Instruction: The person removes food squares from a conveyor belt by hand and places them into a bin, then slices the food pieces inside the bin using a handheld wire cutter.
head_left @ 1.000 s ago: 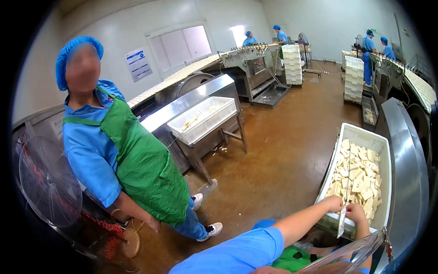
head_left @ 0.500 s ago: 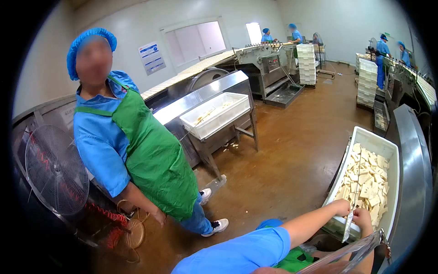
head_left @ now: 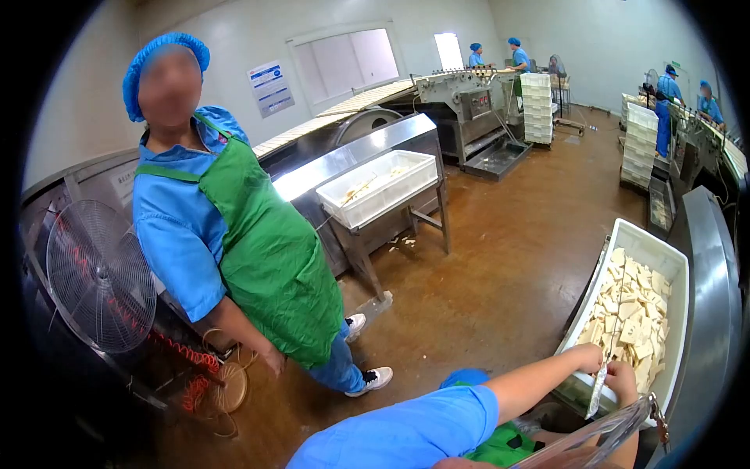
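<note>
Both my hands are at the near end of a white plastic crate (head_left: pixel 678 313) heaped with pale, flat, broken pieces (head_left: pixel 637 320). A thin rod with a wrapped, silvery-white handle (head_left: pixel 597 393) lies lengthwise over the pieces. My left hand (head_left: pixel 586 357) is closed at the upper end of the handle. Just right of it, my right hand (head_left: pixel 623 378) has its fingers curled in against the handle too. The fingertips of both hands are partly hidden, so the exact grip of each is hard to make out.
A co-worker in a green apron (head_left: pixel 269 250) stands at left beside a fan (head_left: pixel 101 273). Another white crate (head_left: pixel 379 187) rests on a metal stand. Stacked crates (head_left: pixel 537 109), conveyor machines (head_left: pixel 469 102) and other workers are farther back. A steel panel (head_left: pixel 711 266) borders my crate.
The view has shifted slightly, so the whole scene sits a little more to the right. My hands keep the same place at the handle. The co-worker's head has turned slightly.
</note>
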Demonstrator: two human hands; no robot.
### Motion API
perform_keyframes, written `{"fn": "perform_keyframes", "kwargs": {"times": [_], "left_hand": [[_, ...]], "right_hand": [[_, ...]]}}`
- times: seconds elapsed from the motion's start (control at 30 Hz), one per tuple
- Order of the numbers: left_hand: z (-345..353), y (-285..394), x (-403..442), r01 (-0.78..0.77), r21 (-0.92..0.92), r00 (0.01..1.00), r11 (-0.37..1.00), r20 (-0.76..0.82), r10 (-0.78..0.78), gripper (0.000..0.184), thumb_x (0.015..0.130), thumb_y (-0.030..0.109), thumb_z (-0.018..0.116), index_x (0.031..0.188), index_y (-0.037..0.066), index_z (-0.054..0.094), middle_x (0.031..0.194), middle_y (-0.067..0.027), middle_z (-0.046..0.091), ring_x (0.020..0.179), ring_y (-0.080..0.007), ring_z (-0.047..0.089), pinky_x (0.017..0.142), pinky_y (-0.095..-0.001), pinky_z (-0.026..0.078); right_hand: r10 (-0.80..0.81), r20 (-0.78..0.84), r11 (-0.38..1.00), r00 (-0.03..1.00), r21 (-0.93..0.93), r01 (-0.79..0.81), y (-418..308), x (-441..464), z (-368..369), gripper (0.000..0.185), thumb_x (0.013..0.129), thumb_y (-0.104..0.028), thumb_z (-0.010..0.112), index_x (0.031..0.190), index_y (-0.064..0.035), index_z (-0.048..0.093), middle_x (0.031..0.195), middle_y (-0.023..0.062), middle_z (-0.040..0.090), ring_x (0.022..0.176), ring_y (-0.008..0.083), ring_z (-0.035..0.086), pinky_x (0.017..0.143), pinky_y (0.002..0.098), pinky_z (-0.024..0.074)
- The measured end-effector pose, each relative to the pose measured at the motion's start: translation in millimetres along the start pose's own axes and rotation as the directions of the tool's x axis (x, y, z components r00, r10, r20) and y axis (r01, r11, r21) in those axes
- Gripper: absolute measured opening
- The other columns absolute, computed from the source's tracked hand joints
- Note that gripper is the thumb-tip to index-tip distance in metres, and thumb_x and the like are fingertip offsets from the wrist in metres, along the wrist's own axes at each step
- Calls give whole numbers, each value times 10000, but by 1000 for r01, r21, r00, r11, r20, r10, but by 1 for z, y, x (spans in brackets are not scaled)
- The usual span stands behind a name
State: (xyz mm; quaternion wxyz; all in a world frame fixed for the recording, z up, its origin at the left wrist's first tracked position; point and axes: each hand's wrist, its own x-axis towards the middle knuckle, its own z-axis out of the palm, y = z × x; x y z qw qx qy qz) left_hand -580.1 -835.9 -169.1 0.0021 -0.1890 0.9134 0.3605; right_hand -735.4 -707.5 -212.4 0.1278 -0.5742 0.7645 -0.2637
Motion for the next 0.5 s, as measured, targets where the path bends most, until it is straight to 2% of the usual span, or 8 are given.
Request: {"fn": "perform_keyframes", "kwargs": {"times": [0.03,0.13,0.23,0.37,0.5], "left_hand": [[-1,2,-2,-5,6,1000,1000,-2,5,198,729,253,598,797,103,708,781,-128,670,753,-280,646,706,-380,501],[2,0,2,-17,37,1000,999,18,17,201,727,251,596,808,105,708,797,-129,670,766,-282,645,713,-382,500],[3,-3,3,-31,26,999,999,20,30,200,723,250,598,807,106,708,804,-133,670,771,-280,645,715,-381,499],[0,2,0,-10,-13,998,1000,61,11,204,721,248,601,813,101,708,811,-134,671,775,-277,645,723,-376,499],[-6,5,-4,14,37,997,999,79,-17,227,717,267,627,840,96,711,831,-139,675,783,-264,652,736,-363,500]], "right_hand": [[-5,-3,1000,1000,7,5,-1,-1,0,270,607,-261,752,673,-21,645,560,128,562,504,243,542,504,348,419],[-1,-17,1000,1000,6,1,-11,-5,-7,229,642,-214,735,669,-11,634,511,97,521,460,157,479,470,325,391],[-22,12,998,1000,51,22,-11,-2,-7,248,636,-230,735,656,-8,627,508,98,514,461,154,478,467,327,386],[-40,-1,999,999,-11,40,-23,-6,-13,250,627,-232,731,642,-7,622,503,103,510,454,158,469,461,330,379],[-10,57,999,998,45,8,-37,-5,-20,247,635,-244,723,635,-16,627,498,104,518,444,194,467,460,335,382]]}}
